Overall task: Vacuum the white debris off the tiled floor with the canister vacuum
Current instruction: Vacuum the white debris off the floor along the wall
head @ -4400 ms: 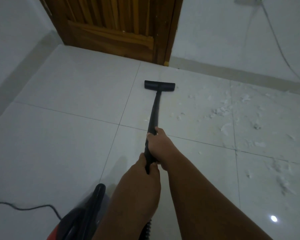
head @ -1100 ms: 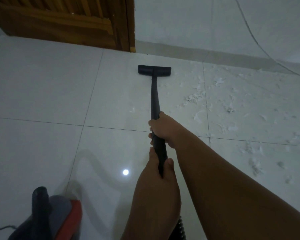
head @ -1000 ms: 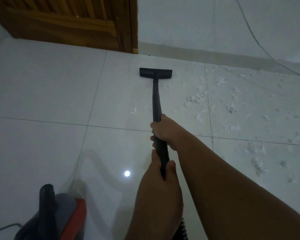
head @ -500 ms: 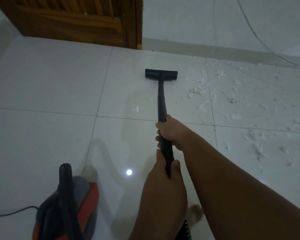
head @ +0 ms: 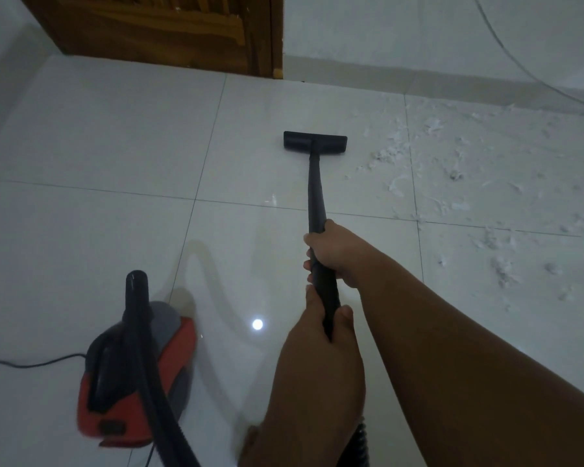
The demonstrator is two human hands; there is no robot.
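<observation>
Both my hands grip the black vacuum wand. My right hand holds it higher up the tube, and my left hand closes around it lower, nearer to me. The flat black floor nozzle rests on the white tiled floor, just left of the white debris scattered over the right tiles. One small white scrap lies left of the wand. The red and grey canister sits at lower left, with its black hose arching toward me.
A wooden door stands at the back left, with white wall and baseboard to its right. A thin cable runs down the right wall. The canister's black power cord trails left. A foot shows at the bottom.
The view has shifted so that the canister shows more fully at lower left. The nozzle sits slightly farther from the door, and both hands keep the same grip on the wand.
</observation>
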